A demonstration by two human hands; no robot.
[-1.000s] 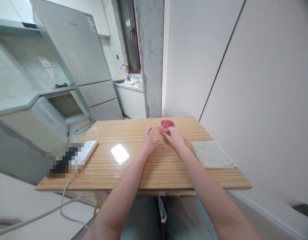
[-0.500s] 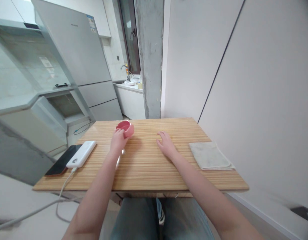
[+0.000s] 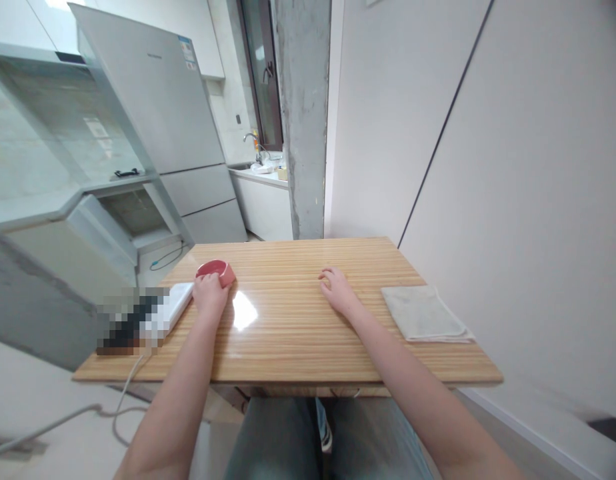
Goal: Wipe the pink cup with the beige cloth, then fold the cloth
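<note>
A pink bowl [image 3: 227, 273] is at the left part of the wooden table [image 3: 288, 333], close to the far end of a white power bank [image 3: 181, 298]. My left hand [image 3: 211, 292] grips its near rim, fingers over the edge; whether its base touches the tabletop I cannot tell. On the right half, my right hand [image 3: 338, 291] rests on the wood with loosely bent fingers apart and nothing in them. A folded grey cloth [image 3: 423, 313] lies to the right of that hand.
Beside the power bank lies a dark flat device [image 3: 133, 323], blurred by pixelation. A white cable [image 3: 125, 387] runs from there over the table's near edge. Beyond the table stand a fridge [image 3: 153, 107] and a concrete pillar [image 3: 305, 120]; a white wall [image 3: 528, 200] is on the right.
My left hand has carried the pink bowl leftward and a little nearer, beside the power bank. A bright reflection now shows on the tabletop. My right hand has barely moved, its fingers slightly more curled.
</note>
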